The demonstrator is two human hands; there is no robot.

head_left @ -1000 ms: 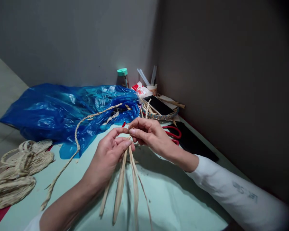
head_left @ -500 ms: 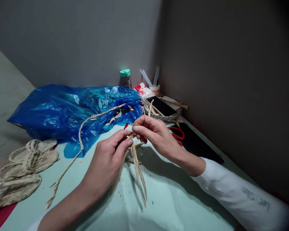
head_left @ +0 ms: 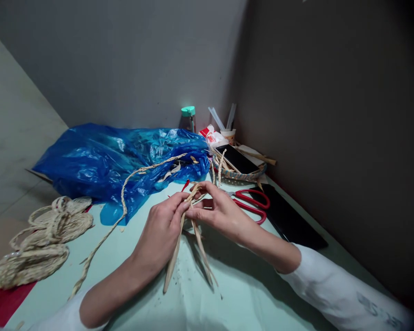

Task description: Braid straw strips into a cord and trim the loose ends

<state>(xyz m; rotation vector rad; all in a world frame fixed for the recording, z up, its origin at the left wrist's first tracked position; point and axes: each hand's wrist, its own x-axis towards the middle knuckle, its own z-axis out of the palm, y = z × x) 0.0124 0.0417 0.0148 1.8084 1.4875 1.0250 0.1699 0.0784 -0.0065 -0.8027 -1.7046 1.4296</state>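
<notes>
A bundle of pale straw strands (head_left: 172, 264) is pinched between both of my hands above the pale green table covering. My left hand (head_left: 162, 218) is closed on its left side, thumb and forefinger pressed on the strands. From the right, my right hand (head_left: 217, 209) grips the upper part, its thumb below and its forefinger curled over the top. The loose ends hang down in two groups, spread apart. A small red piece (head_left: 186, 185) shows just behind the fingertips. Red-handled scissors (head_left: 251, 202) lie just beyond my right hand, their blades partly hidden.
A long braided straw cord (head_left: 124, 197) runs from a blue plastic bag (head_left: 100, 156) toward the front left. Woven straw sandals (head_left: 41, 248) sit at the left. Behind are a phone (head_left: 239, 158) on a woven basket (head_left: 253, 174), a teal-lidded jar (head_left: 188, 120) and a dark flat slab (head_left: 296, 220).
The strands' hanging ends have parted into two groups. My right hand has lowered, and its fingers have opened into a wider grip. The view has shifted, showing more of the scissors.
</notes>
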